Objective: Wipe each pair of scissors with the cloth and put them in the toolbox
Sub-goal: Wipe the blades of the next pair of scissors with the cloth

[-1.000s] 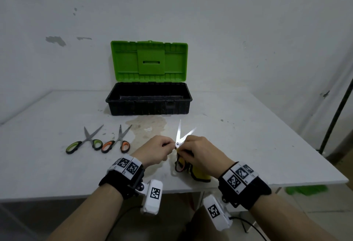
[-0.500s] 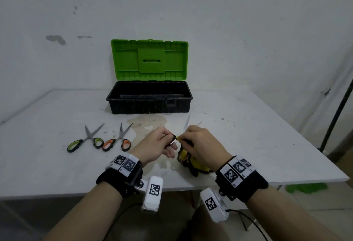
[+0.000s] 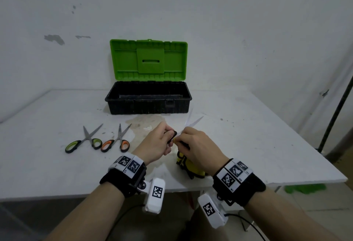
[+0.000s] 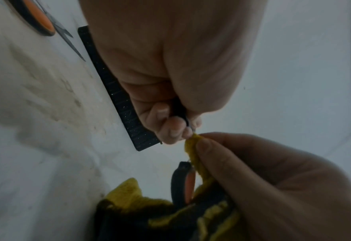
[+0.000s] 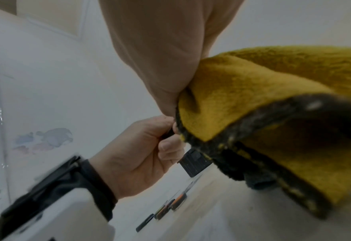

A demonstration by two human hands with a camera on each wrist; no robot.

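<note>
My left hand (image 3: 168, 139) grips one black handle loop of a pair of scissors (image 3: 193, 123) held above the table; their open blades point away toward the toolbox and are blurred. My right hand (image 3: 181, 141) pinches a yellow cloth (image 3: 188, 166) round the scissors just beside the left fingers. In the left wrist view the second handle loop (image 4: 182, 182), black with an orange lining, hangs below against the cloth (image 4: 193, 146). The right wrist view is filled by the cloth (image 5: 252, 91), with the left hand (image 5: 145, 146) behind it. The black toolbox (image 3: 148, 105) stands open behind, green lid upright.
Green-handled scissors (image 3: 84, 141) and orange-handled scissors (image 3: 116, 141) lie with blades open on the white table (image 3: 248, 145), left of my hands. A brownish stain marks the tabletop in front of the toolbox. The table's near edge runs just under my wrists.
The scissors have tipped from blades-up to pointing away at the toolbox. My left hand has shifted from the pivot to a handle loop; the cloth hand stays close beside it.
</note>
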